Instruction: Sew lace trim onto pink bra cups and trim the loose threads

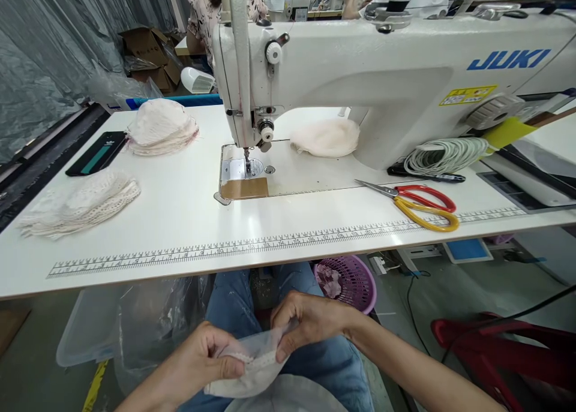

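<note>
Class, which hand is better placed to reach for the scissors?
Probably the right hand: the scissors lie nearer, on its side, though it and the left hand both hold white fabric.

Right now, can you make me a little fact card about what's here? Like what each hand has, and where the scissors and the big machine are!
Left hand: pinching a white cloth piece
Right hand: pinching the same cloth piece
Where the hands are: over the lap, below the table edge
Big machine: white JUKI sewing machine, on the table
Scissors: on the table, one red handle, one yellow
Left side of table: two cloth stacks
Under the table: purple basket with scraps inside
</note>
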Demonstrator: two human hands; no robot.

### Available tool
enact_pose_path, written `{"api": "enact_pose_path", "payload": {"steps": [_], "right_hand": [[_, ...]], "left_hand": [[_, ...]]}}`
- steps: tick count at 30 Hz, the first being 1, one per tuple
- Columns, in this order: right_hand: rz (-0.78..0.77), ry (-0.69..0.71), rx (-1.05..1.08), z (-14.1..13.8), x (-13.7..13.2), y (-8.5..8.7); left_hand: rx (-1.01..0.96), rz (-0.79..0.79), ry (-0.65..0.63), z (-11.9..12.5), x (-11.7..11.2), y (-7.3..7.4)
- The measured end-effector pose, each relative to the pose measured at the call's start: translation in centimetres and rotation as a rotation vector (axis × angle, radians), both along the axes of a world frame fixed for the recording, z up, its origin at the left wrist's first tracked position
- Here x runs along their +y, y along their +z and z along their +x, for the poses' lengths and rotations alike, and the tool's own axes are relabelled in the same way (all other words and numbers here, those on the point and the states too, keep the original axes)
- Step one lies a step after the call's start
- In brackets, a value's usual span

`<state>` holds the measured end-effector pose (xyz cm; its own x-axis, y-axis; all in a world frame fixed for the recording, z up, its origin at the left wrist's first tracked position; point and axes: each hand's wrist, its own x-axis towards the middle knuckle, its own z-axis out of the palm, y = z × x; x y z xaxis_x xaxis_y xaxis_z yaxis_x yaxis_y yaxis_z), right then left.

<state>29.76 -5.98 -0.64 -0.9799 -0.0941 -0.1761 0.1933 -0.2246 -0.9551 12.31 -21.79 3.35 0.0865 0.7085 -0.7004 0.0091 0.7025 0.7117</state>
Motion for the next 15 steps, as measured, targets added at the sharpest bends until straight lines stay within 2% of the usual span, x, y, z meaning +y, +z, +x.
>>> {"api": "enact_pose_path", "payload": {"steps": [5, 12, 15], "right_hand": [[-0.04, 0.026, -0.011, 1.0, 0.6, -0.4], [0.154, 0.028, 0.011, 0.7, -0.4, -0.5], [0.151, 0.018, 0.024, 0.6, -0.4, -0.6]], "left_hand": [[0.013, 0.011, 0.011, -0.1, -0.3, -0.4], [-0.032, -0.044, 0.064, -0.4, -0.5, -0.8], [-0.061, -0.075, 0.102, -0.6, -0.9, -1.0]]}}
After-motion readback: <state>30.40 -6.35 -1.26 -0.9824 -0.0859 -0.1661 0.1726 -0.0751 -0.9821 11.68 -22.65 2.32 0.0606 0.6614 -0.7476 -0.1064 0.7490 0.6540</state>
